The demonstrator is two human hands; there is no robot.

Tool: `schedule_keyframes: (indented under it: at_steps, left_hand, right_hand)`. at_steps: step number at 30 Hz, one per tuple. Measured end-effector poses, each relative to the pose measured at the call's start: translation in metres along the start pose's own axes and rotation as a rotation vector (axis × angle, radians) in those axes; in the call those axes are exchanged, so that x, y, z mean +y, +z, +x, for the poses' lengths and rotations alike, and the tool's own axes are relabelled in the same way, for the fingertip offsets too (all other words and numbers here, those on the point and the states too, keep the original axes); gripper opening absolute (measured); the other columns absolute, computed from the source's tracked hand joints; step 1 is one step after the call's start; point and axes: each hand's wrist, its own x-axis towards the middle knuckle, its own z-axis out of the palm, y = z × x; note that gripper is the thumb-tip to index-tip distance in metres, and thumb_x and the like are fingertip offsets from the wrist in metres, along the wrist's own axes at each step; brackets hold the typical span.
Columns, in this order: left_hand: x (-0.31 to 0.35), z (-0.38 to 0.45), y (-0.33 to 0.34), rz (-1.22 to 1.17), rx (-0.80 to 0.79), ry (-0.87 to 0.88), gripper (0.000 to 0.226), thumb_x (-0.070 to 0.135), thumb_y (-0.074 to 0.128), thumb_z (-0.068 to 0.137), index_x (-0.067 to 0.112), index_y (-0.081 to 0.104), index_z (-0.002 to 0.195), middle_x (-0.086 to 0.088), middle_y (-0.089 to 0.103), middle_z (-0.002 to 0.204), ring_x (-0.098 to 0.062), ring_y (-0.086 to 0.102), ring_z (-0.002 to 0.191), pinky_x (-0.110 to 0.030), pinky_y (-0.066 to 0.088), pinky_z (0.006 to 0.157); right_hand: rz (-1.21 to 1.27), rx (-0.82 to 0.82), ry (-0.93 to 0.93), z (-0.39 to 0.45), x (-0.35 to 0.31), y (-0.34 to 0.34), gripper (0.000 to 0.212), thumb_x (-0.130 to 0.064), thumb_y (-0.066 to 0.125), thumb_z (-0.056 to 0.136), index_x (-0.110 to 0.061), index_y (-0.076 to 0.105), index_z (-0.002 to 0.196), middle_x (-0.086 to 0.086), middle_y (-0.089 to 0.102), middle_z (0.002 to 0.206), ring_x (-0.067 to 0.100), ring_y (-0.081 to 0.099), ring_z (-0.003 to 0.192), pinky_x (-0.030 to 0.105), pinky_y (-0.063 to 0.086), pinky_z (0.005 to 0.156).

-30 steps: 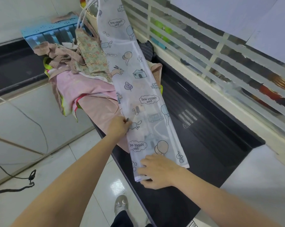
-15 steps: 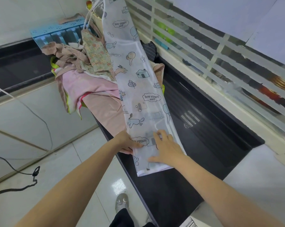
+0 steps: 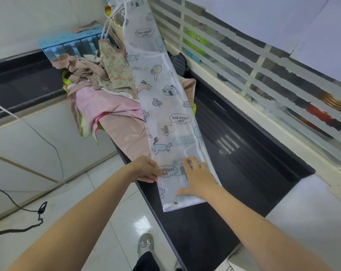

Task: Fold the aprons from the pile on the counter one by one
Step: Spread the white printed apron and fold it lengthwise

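A black counter [image 3: 234,173] is seen running along a wall with striped frosted glass [image 3: 244,61], and a white tiled floor [image 3: 107,202] is seen below its near edge. On the far end of the counter a pile of aprons [image 3: 99,98] is heaped: pink, beige-dotted and floral cloths, some hanging over the counter's edge. Behind the pile a light blue plastic rack [image 3: 71,42] is stood against the wall; what it holds cannot be made out. A black cable [image 3: 19,208] is laid across the floor at the left, and a grey shoe [image 3: 145,243] is seen at the bottom.

A white apron [image 3: 165,106], printed with rabbits, houses, balloons and "Happy and free" bubbles, is folded into a long narrow strip. It is laid lengthwise from the pile, partly over the pink cloths, down onto the bare counter, with its near end lying flat close to the counter's edge.

The right hand [image 3: 197,178] is laid palm down on the near end of the strip, its fingers [image 3: 189,163] spread and straight, pressed on the cloth. The left hand [image 3: 146,169] is placed at the strip's left edge, just beside the right hand; its fingertips are tucked at that edge, but whether the cloth is pinched or only touched cannot be told
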Motion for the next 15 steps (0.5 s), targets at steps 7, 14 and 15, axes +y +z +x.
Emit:
schedule_keyframes:
  at_steps: [7,14,15]
  left_hand:
    - [0.003,0.008,0.004,0.080,0.181,0.053,0.008,0.000,0.065,0.083,0.000,0.062,0.076,-0.012,0.070,0.069,-0.024,0.069,0.064,-0.035,0.058,0.076]
    - [0.006,0.011,0.001,0.228,0.316,0.138,0.023,0.014,0.073,0.077,0.014,0.051,0.072,-0.004,0.062,0.082,-0.025,0.063,0.087,-0.036,0.051,0.084]
    - [0.009,0.010,0.002,0.238,0.328,0.150,0.026,0.019,0.075,0.077,0.015,0.050,0.073,-0.001,0.059,0.084,-0.022,0.059,0.087,-0.033,0.049,0.079]
  right_hand:
    - [-0.029,-0.021,0.015,0.000,0.000,0.000,0.111,-0.064,0.062,0.076,-0.018,-0.005,0.151,0.000,-0.005,0.155,0.032,0.023,0.131,0.040,0.045,0.097]
    - [-0.027,-0.023,0.030,0.001,-0.003,0.000,0.111,-0.061,0.063,0.077,-0.017,-0.008,0.151,-0.001,-0.008,0.155,0.032,0.023,0.130,0.040,0.046,0.095]
    - [-0.026,-0.025,0.029,0.001,-0.003,0.000,0.111,-0.061,0.063,0.077,-0.017,-0.008,0.151,-0.001,-0.008,0.155,0.032,0.023,0.130,0.040,0.045,0.096]
